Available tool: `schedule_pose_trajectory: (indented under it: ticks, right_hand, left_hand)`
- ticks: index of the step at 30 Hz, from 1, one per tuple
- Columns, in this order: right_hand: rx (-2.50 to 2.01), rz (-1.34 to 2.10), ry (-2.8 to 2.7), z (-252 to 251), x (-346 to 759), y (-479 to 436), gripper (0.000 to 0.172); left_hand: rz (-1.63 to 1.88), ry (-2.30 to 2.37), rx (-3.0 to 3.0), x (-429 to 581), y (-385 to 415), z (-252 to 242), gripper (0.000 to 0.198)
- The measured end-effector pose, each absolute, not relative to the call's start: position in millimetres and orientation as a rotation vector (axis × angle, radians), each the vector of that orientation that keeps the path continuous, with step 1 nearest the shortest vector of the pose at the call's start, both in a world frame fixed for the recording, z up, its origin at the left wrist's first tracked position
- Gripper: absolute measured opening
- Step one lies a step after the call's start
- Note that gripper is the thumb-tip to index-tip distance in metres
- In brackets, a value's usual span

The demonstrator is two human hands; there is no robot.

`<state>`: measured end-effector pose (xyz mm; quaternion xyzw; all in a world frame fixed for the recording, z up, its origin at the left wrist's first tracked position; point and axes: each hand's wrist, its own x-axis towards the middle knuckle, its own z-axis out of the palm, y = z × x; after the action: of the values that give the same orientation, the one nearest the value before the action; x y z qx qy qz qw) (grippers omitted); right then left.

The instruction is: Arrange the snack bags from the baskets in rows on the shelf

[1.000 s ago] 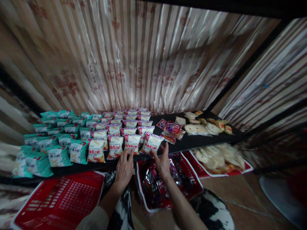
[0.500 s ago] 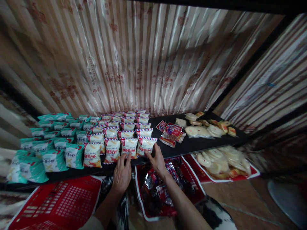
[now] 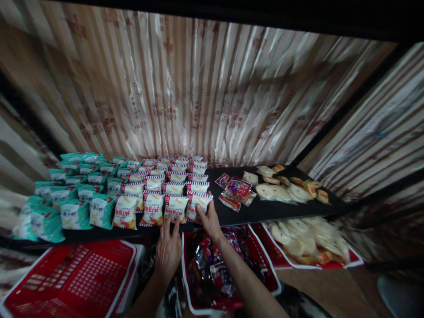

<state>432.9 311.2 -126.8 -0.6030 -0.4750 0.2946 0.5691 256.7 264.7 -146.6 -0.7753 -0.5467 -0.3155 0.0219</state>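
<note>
My right hand (image 3: 211,222) grips the snack bag (image 3: 198,207) at the right end of the front row, thumb on its face and fingers round its right edge. That bag is white and red with a striped top and stands upright on the black shelf (image 3: 228,218). Against the lower front of the neighbouring snack bag (image 3: 175,206) rest the fingertips of my left hand (image 3: 168,245), fingers stretched out and holding nothing. Matching bags stand in rows behind, and teal snack bags (image 3: 75,215) fill the shelf's left part.
Red-and-blue packets (image 3: 239,187) and pale vacuum packs (image 3: 273,193) lie on the shelf's right side. Below are a red basket (image 3: 276,276) of dark shiny packets, a basket (image 3: 356,260) of pale packs and a red basket (image 3: 82,274) at left. A striped sheet (image 3: 198,88) hangs behind.
The view has tilted slightly. My right thumb has moved up onto the face of the end bag, which now stands straighter. My left fingertips stay at the neighbouring bag.
</note>
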Motion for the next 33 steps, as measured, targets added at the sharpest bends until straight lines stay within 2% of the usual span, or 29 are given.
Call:
schedule_pose_trajectory:
  ticks: [7, 13, 20, 26, 33]
  right_hand:
    - [-1.391, 0.799, -1.091, -129.5, 441.9, 301.9, 0.080]
    - [-1.410, 0.784, -1.122, -132.6, 441.7, 301.1, 0.072]
    - [-1.396, 0.776, -1.113, -141.5, 443.6, 310.5, 0.077]
    - [-1.267, 0.921, -1.076, -140.6, 445.5, 311.5, 0.081]
    - [-1.107, 1.079, -0.793, -142.6, 470.8, 324.9, 0.072]
  left_hand:
    - [-1.045, -1.788, -2.287, 279.0, 269.4, -143.1, 0.044]
    - [-0.997, -1.778, -2.254, 271.3, 268.7, -142.2, 0.044]
    - [-1.026, -1.679, -2.214, 275.1, 261.5, -152.3, 0.049]
    - [-1.065, -1.468, -2.250, 310.0, 265.7, -154.9, 0.053]
    - [-1.145, -1.410, -2.171, 345.4, 283.0, -157.5, 0.058]
